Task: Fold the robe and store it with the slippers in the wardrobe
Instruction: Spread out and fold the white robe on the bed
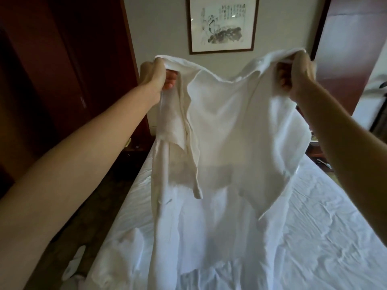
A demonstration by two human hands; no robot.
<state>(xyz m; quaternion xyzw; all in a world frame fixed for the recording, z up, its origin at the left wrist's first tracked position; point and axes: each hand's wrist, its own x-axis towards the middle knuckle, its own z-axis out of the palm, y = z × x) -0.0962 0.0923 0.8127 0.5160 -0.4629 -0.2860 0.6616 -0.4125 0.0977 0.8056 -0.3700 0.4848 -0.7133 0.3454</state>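
A white robe (226,126) hangs spread out in the air above the bed, held up by its shoulders. My left hand (156,77) grips the robe's left shoulder and my right hand (297,74) grips the right shoulder, both arms stretched forward. The collar sags between the hands. The robe's lower part trails down onto the white bed sheet (326,222). White slippers (75,260) lie on the dark floor at the bed's left side, partly blurred.
A dark red wooden wardrobe (52,80) stands at the left. A framed ink painting (223,24) hangs on the wall behind the bed. At the right stands a dark red panel (345,59), with a bedside table (316,151) below it.
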